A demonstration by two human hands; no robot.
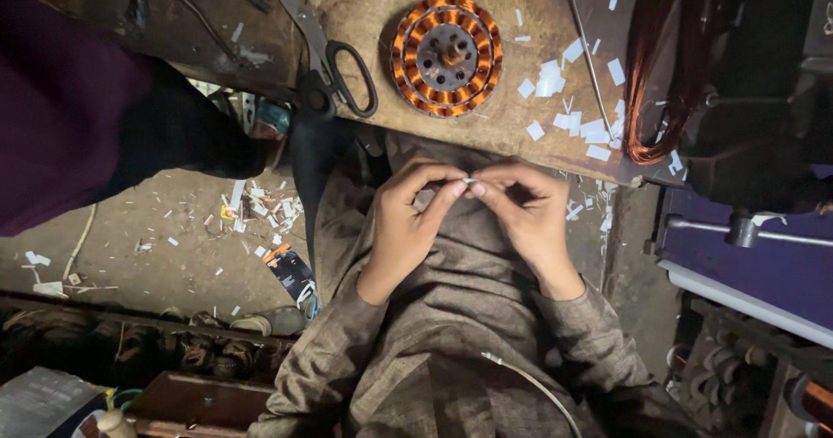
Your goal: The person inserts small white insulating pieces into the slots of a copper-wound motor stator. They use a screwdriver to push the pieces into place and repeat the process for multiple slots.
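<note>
Just below the wound copper stator (446,54), off the counter (382,13) edge, your left hand (408,221) and right hand (525,217) pinch one small white paper slip (468,180) between closed fingers, keeping it taut over your lap.

A single head-worn camera looks steeply down, close above the lap and workbench edge (486,156).

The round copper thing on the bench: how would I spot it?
Start at the wooden bench above both hands. The wound stator lies flat beside black-handled scissors. It alone is a disc ringed with orange-copper coils around a grey metal hub.
</note>
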